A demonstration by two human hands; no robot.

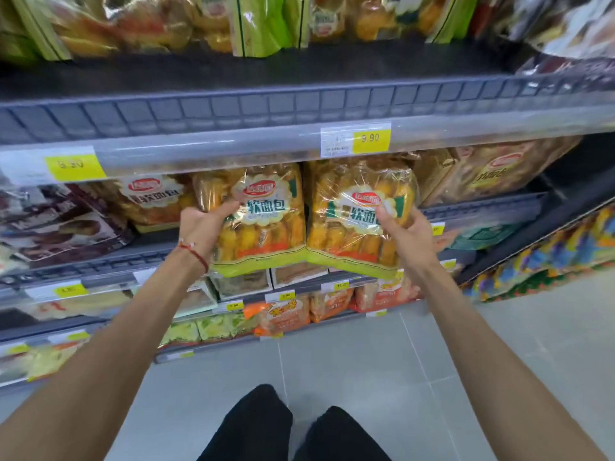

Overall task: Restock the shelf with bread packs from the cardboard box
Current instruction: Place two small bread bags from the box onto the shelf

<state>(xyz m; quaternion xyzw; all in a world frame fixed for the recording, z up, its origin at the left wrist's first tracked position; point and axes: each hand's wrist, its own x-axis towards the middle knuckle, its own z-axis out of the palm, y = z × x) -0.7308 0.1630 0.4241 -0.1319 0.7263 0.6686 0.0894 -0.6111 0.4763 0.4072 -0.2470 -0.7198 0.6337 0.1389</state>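
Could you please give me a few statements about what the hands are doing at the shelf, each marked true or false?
1. The left hand holds the left bread pack. True.
2. The right hand is empty. False: its grip is on the right bread pack.
3. A red string circles the left wrist. True.
4. The two packs are held far apart. False: they are side by side, lower edges meeting.
5. The yellow price tag above them reads 9.90. True.
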